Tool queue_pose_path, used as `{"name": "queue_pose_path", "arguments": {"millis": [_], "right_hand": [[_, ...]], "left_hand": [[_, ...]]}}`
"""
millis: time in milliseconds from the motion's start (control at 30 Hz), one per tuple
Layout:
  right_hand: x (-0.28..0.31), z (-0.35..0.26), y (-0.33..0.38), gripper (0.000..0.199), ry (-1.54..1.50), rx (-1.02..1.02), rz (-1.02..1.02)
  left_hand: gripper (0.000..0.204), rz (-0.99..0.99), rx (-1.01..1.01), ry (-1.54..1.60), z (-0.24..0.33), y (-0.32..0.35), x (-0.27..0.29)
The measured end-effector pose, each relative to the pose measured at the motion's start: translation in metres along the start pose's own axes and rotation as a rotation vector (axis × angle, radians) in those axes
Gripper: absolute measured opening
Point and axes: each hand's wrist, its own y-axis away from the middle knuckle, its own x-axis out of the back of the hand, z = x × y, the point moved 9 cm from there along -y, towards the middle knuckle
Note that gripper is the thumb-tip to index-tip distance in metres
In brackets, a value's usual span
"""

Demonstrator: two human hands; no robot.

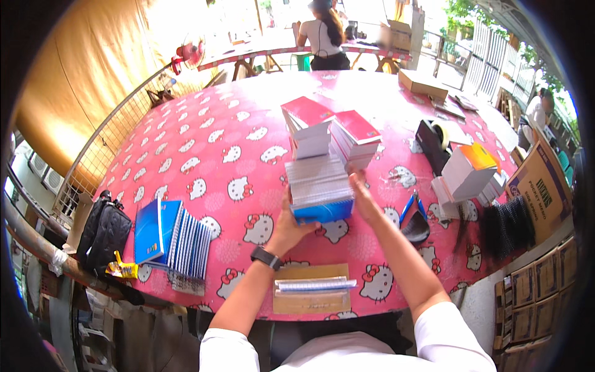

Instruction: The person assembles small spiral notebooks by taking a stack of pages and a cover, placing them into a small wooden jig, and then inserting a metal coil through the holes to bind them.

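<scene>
My left hand grips the near left corner of a thick stack of spiral notebooks with a blue cover at the bottom, lifted a little off the pink cat-print table. My right hand presses flat against the stack's right side, fingers straight. Just beyond the stack stand two piles of red-covered notebooks, the left pile and the right pile. A black watch sits on my left wrist. Near my chest a brown card carries a thin spiral notebook.
Blue spiral notebooks lie fanned at the left, beside a black bag. A tape dispenser, an orange-topped paper stack, blue scissors and cardboard boxes sit right. A person stands at a far table.
</scene>
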Motion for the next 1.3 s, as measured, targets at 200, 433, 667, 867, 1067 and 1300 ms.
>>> {"name": "queue_pose_path", "arguments": {"millis": [200,433,667,867,1067,1300], "right_hand": [[-0.024,0.017,-0.015,0.084,-0.499,-0.106,-0.167],[-0.023,0.02,-0.029,0.083,-0.155,-0.102,-0.121],[0.002,0.036,-0.019,0.092,-0.126,-0.398,0.027],[0.029,0.013,-0.024,0.08,0.341,-0.497,0.121],[0.024,-0.024,0.016,0.102,0.071,-0.297,0.036],[-0.031,-0.016,0.028,0.099,-0.356,-0.262,-0.184]], "left_hand": [[0.117,0.123,-0.05,-0.272,0.0,-0.005,0.015],[0.104,0.122,-0.02,-0.204,-0.001,-0.006,0.019],[0.092,0.05,0.117,-0.241,0.069,-0.009,0.02],[0.108,-0.07,0.42,-0.51,0.049,-0.057,0.038],[0.109,0.023,0.432,-0.411,0.038,-0.049,0.045],[0.08,0.062,0.23,0.513,0.005,-0.022,0.005]]}}
